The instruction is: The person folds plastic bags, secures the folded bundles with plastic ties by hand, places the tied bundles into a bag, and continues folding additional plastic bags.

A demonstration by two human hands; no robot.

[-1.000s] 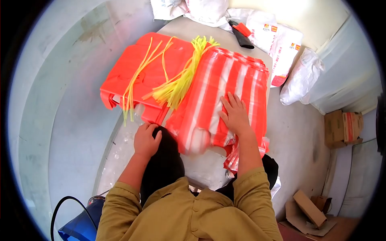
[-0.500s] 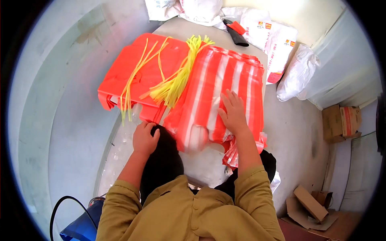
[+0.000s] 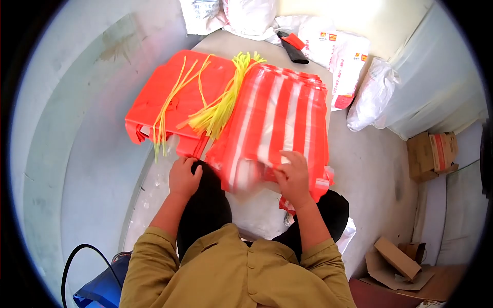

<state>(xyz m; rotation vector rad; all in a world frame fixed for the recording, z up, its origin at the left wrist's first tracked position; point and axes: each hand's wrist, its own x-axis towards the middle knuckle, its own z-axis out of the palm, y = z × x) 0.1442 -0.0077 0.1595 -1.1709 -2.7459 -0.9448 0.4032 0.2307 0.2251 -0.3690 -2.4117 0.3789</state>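
Note:
A stack of red-and-white striped plastic bags point(image 3: 275, 113) lies on the grey table in front of me. Its near edge is partly raised and blurred. My right hand point(image 3: 294, 177) is closed at that edge, thumb and fingers pinching a striped bag. My left hand point(image 3: 185, 177) rests on my left knee with the thumb apart from the fingers, holding nothing. Left of the striped stack lies a pile of plain red plastic bags point(image 3: 177, 95). A bundle of yellow strips point(image 3: 218, 115) lies between the two piles, and a few loose yellow strips point(image 3: 167, 110) drape over the red pile.
White printed sacks point(image 3: 316, 43) line the table's far side, with a black-and-red item point(image 3: 294, 49) near them. Another white sack point(image 3: 372, 95) leans at the right. Cardboard boxes point(image 3: 430, 156) stand farther right, flattened cardboard point(image 3: 398, 267) lower right, a blue bag point(image 3: 102, 282) lower left.
My right hand has drawn back toward me from the top of the striped stack to its near edge and closed on a bag there. My left hand stays on the knee.

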